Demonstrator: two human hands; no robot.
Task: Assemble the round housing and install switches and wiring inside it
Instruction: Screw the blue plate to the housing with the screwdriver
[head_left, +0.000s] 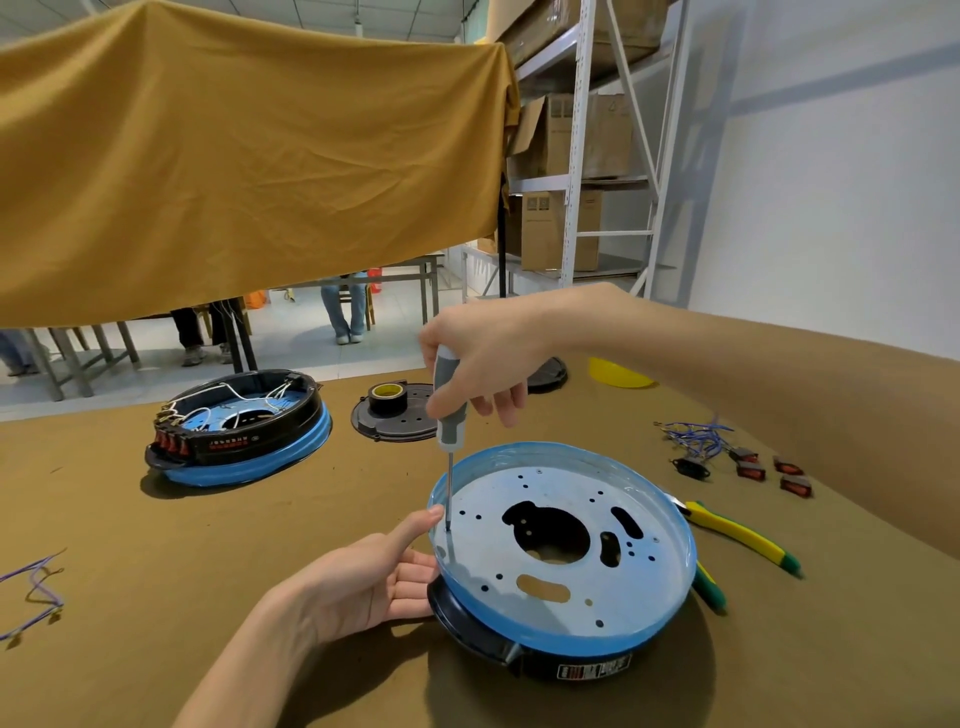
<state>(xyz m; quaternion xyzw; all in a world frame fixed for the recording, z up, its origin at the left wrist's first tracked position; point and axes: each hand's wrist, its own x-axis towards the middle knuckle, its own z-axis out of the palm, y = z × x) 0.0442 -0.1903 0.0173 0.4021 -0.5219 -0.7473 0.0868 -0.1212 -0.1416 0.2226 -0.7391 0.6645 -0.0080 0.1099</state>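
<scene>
Label (594, 669) writing unreadable; right grip (483, 358) clasps screwdriver (450, 415), left grip (374, 582) spread against housing (563, 551).

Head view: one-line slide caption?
Right hand drives a screwdriver into the blue-rimmed round housing while the left hand steadies its edge.

Two round housings sit on the tabletop: one bare (563, 551) near the front edge, one wired (239, 423) toward the back left. One screwdriver (448, 415), one tape roll (388, 396), one yellow bowl (618, 373), four red switches (750, 470) and two hands, left (374, 582) and right (483, 364).
</scene>
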